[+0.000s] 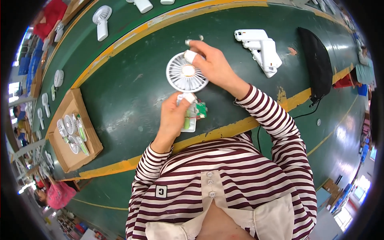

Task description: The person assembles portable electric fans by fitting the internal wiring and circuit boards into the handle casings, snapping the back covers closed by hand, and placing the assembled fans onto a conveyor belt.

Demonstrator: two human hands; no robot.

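A white handheld fan (179,80) lies at the middle of the green table, its round grille away from me and its handle toward me. The handle is uncovered: a green circuit board (201,109) sticks out at its right side, and a light green battery (187,123) shows inside. My left hand (173,114) is closed around the handle just below the grille, thumb on top. My right hand (214,64) grips the grille's upper right edge, with the thumb over it and the forefinger stretched beyond. White coverings wrap some fingertips on both hands.
At the left stands a cardboard tray (98,146) with several fans in it. White handle covers (262,50) are piled at the far right, near a black pouch (316,60) with a cord. Beyond the yellow strip lies another fan (102,24). Other people are at the sides.
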